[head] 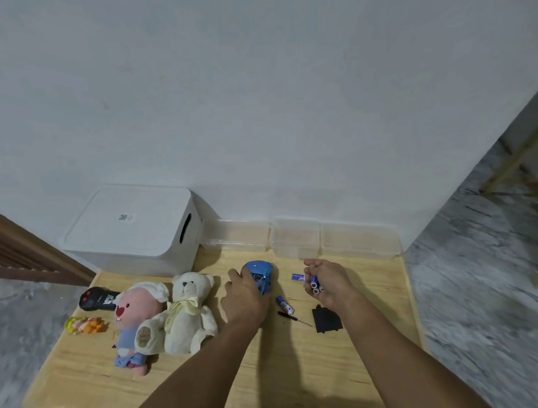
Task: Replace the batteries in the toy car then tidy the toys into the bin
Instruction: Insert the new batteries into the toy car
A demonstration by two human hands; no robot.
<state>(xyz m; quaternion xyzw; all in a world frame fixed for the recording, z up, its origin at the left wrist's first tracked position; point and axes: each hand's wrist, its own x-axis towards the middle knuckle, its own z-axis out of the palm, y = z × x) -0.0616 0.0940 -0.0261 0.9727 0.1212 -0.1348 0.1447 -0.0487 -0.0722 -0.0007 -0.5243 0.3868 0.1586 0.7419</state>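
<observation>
Now left grip (244, 297) holds toy car (260, 276); right grip (325, 283) cups batteries (315, 284).

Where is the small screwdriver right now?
The screwdriver lies on the wooden board between the two hands, just below a loose battery and left of the black cover.

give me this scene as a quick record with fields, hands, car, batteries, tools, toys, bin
left hand: grips the blue toy car on the wooden board
right hand: holds a bunch of blue batteries
loose batteries: one beside the right hand, one near the car
tools: screwdriver; black battery cover lying off the car
toys: white teddy bear, pink plush, small doll, black remote
bin: white storage bin, lid on, by the wall
</observation>
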